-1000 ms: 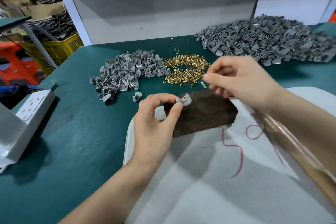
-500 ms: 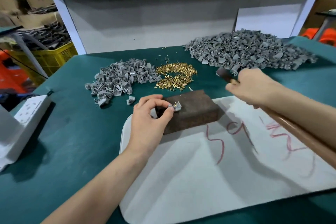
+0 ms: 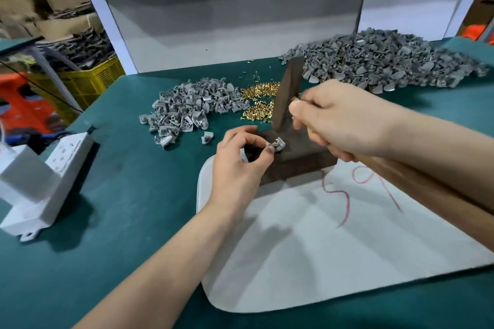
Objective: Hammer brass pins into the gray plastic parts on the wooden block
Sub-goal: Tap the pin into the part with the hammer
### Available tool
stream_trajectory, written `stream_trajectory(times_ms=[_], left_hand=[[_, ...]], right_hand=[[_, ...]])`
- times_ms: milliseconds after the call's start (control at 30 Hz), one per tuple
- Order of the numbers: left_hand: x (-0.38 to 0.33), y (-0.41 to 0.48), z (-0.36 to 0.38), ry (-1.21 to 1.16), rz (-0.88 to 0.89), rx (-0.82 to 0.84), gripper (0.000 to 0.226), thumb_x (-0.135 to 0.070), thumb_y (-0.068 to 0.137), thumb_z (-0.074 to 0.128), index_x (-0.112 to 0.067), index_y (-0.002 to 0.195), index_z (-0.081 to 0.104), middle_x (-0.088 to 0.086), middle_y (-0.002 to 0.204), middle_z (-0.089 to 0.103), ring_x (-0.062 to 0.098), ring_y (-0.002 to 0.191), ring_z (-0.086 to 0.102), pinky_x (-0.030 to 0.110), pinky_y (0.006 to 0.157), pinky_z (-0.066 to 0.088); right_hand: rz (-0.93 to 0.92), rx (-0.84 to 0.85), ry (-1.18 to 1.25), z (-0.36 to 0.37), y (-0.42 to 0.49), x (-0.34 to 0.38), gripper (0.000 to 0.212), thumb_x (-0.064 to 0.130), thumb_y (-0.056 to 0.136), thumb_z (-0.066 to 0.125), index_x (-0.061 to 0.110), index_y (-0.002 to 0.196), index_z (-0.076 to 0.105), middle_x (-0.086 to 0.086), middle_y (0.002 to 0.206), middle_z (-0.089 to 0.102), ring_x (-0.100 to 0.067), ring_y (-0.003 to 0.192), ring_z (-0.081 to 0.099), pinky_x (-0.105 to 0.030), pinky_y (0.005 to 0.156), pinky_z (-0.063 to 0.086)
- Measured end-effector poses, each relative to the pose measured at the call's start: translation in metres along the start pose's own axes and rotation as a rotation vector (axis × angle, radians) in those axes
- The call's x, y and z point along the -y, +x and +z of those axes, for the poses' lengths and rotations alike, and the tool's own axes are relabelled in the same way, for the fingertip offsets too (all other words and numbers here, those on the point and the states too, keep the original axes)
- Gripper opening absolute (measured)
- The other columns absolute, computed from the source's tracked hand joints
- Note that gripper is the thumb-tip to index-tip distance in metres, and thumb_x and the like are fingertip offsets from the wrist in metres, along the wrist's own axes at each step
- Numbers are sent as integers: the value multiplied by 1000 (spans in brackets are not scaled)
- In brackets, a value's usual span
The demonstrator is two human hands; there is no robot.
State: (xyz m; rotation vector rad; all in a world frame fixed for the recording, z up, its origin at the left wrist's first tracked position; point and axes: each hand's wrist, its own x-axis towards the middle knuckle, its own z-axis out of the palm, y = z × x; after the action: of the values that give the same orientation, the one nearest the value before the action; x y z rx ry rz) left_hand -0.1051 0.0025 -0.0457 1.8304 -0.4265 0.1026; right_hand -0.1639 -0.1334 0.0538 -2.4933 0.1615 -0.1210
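My left hand [image 3: 238, 165] pinches a small gray plastic part [image 3: 276, 145] with a brass pin in it on the near left corner of the dark wooden block [image 3: 302, 157]. My right hand [image 3: 339, 123] grips the hammer by its wooden handle [image 3: 427, 181], close to the head. The dark hammer head [image 3: 287, 96] stands upright just above the block, right behind the part. A heap of loose brass pins [image 3: 260, 104] lies on the green table beyond the block, partly hidden by the hammer head.
A small pile of gray parts [image 3: 187, 109] sits at centre left and a large pile [image 3: 387, 61] at back right. The block rests on a white mat [image 3: 320, 248] with red marks. A white power strip [image 3: 61, 157] and box lie at the left edge.
My right hand has brought the hammer in from the right and stood its head over the block. My left hand keeps pinching the part on the block.
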Motion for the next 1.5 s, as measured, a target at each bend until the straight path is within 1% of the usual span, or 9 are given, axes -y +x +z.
stream_trajectory(times_ms=[167,367,533,633,767,933,1133,1300,1500], left_hand=[[3,1,0,-12,7,4,20,-12,83,72,-25,71,62,-9,115,57,3,114,50,23,94,33],[3,0,2,-12,4,-10,17,-12,84,71,-22,73,62,-13,113,57,2,113,51,6,86,33],[3,0,1,-12,43,3,21,-8,83,71,-24,73,61,-11,109,56,1,109,51,8,85,33],[3,0,2,-6,24,-4,15,-10,83,71,-20,75,63,-11,111,57,4,112,51,14,87,34],[5,0,3,-36,19,-17,13,-10,83,71,-18,75,65,-14,110,57,4,113,52,9,85,34],[3,0,0,-33,30,-15,17,-9,81,73,-18,72,63,-7,118,55,-6,106,51,7,86,34],[4,-1,2,-39,0,-34,14,-11,82,74,-18,72,66,-14,115,53,0,112,50,-1,83,30],[4,0,1,-3,33,-30,19,-9,81,74,-20,70,63,-8,116,54,-1,111,51,6,87,32],[2,-2,1,-25,11,-28,20,-9,81,73,-22,69,63,-8,118,55,3,114,50,16,90,33]], right_hand=[[40,29,-28,4,-3,-6,41,30,99,36,0,82,56,-7,51,50,-13,25,41,-19,30,31],[-39,-96,-39,-6,1,0,39,33,101,34,7,83,56,-5,55,51,-15,28,45,-23,34,36],[3,-16,-99,11,-1,-2,38,32,102,34,6,89,58,-2,59,48,-13,43,45,-15,31,34],[-11,-57,-106,-1,3,0,38,33,101,33,7,87,56,-4,57,48,-19,35,46,-23,35,36],[-37,-148,-72,-15,5,2,40,33,101,33,4,85,55,-12,57,52,-21,29,45,-22,35,32],[69,32,-176,7,-6,-2,38,31,101,32,5,83,54,-12,68,55,-22,44,51,-20,30,38],[-56,-172,-146,-29,-3,5,39,37,100,33,10,81,55,-10,53,53,-19,27,49,-22,37,35],[26,-35,-139,4,-1,6,40,26,103,29,14,67,43,-7,61,47,-15,43,45,-14,32,34],[-16,-40,-85,-9,7,-4,41,33,101,32,2,84,54,-14,50,53,-22,31,47,-22,37,35]])
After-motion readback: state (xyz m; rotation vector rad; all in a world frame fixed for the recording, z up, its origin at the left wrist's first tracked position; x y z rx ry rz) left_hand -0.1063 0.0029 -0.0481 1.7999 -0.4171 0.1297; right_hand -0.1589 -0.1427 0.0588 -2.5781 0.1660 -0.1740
